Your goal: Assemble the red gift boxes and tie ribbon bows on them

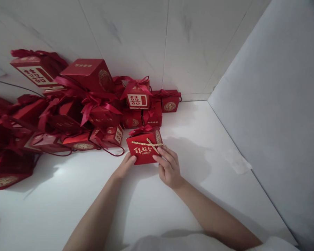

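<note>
A small red gift box (143,150) with gold lettering, a gold cord and a red ribbon bow stands on the white floor (193,139) in front of me. My left hand (125,165) touches its lower left corner with the fingers held together. My right hand (169,167) holds the box's right side, its fingers curled, fingertips by the gold cord. Both forearms reach in from the bottom of the view.
A heap of several red gift boxes (89,104) with ribbons lies against the white wall (146,38) at left and behind. A grey wall (277,104) closes the right side. A pale scrap (236,162) lies on the floor at right.
</note>
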`<state>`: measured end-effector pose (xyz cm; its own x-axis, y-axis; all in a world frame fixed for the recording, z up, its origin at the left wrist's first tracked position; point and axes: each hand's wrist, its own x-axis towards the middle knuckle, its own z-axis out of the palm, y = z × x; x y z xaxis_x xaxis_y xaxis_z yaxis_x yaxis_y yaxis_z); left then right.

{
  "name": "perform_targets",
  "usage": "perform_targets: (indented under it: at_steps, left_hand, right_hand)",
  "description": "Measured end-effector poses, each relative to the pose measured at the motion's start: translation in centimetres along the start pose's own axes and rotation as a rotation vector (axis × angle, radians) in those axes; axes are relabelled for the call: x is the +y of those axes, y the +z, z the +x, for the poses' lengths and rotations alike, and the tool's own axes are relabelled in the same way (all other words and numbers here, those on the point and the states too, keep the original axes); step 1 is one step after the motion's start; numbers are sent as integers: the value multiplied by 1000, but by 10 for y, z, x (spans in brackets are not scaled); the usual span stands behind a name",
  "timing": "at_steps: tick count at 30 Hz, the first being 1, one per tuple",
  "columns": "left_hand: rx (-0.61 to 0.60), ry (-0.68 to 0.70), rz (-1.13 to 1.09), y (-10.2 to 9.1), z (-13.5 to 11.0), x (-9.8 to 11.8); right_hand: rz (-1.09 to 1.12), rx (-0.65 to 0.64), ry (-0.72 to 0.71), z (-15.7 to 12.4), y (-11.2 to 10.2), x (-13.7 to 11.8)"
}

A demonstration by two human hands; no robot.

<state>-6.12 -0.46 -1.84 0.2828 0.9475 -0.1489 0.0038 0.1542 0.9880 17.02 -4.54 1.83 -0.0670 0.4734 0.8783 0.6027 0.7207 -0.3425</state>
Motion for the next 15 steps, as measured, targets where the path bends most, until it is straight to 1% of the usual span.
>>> perform_targets:
  at_steps: [2, 3, 5, 7, 9, 10, 12, 14, 15]
  left_hand:
    - [-8, -8, -58, 3, 2, 0]
    - [0, -3, -93, 6, 3, 1]
    - [68, 26, -155, 11, 5, 2]
    - [165, 77, -186, 15, 7, 4]
    - [200, 100, -184, 17, 7, 5]
    - [182, 92, -167, 17, 6, 6]
    - [99, 65, -101, 18, 4, 11]
    - [21, 63, -18, 19, 3, 18]
    - [-5, 76, 21, 20, 3, 22]
  right_hand:
    - [-16, 62, 36, -3, 0, 0]
    - [-15, 101, 81, -4, 0, 0]
    - [22, 146, 210, -4, 0, 1]
    - [117, 106, 361, -2, 0, 2]
    - [275, 39, 510, 0, 1, 5]
    - [368, 8, 590, 0, 2, 6]
    - [569, -54, 743, 0, 6, 10]
    - [733, -106, 839, -3, 10, 15]
    - [786, -127, 859, -4, 11, 18]
